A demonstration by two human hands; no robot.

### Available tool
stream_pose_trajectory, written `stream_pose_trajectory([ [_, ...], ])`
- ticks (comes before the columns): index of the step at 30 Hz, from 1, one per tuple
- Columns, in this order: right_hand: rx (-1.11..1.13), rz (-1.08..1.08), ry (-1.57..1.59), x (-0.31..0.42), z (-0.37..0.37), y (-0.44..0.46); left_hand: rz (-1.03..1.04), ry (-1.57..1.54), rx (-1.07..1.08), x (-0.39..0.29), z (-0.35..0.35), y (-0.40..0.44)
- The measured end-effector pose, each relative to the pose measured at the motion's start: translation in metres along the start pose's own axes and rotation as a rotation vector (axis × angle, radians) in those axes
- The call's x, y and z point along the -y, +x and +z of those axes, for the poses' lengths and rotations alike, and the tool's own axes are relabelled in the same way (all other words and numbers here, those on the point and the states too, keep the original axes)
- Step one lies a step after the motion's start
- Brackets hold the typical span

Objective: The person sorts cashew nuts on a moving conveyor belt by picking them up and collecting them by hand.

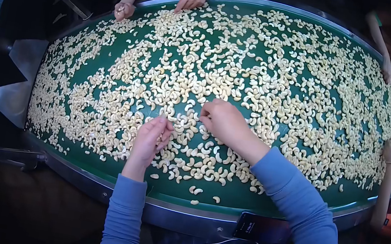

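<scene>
So I'm standing by this long green table (pixel 244 204) that's loaded with cashews (pixel 222 80), and the person in blue sleeves at the near edge looks to be mid-way through picking them over by hand, my guess anyway. Left hand (pixel 151 138) is just over the near half of the table, fingers curled in, and it seems to have a cashew or two tucked inside. Right hand (pixel 226 122) is closer to the middle of the table, thumb and fingertips drawn together right down by the nuts; can't tell if there's one pinched in there. I'd say the next pick calls for a light fingertip pinch on one piece without scattering its neighbours.

The cashews themselves are pale cream, some yellower, mostly curved, with a few that could be broken bits. They cover the table from end to end, bunched up in the middle, with green showing through in patches and a few strays by the near edge. Other people's hands are working along the table's far edge and right end, and a phone (pixel 263 229) sits at the near rim.
</scene>
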State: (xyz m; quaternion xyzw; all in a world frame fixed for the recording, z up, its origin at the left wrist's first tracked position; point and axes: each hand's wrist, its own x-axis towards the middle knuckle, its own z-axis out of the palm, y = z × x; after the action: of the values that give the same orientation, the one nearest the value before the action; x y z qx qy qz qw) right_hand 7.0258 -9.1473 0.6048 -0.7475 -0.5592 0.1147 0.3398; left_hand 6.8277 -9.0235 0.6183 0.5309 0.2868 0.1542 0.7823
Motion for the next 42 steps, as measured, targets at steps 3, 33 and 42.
stream_pose_trajectory([
  [3, 0.037, -0.001, -0.069, -0.003, 0.009, 0.004, 0.251, 0.791, -0.202, 0.004, 0.026, 0.002],
  [33, 0.298, -0.108, -0.038, 0.001, -0.005, -0.016, 0.212, 0.773, -0.417, 0.005, 0.043, 0.042],
  [42, 0.351, 0.030, 0.318, -0.023, -0.051, -0.019, -0.007, -0.330, -0.182, 0.038, 0.073, -0.023],
])
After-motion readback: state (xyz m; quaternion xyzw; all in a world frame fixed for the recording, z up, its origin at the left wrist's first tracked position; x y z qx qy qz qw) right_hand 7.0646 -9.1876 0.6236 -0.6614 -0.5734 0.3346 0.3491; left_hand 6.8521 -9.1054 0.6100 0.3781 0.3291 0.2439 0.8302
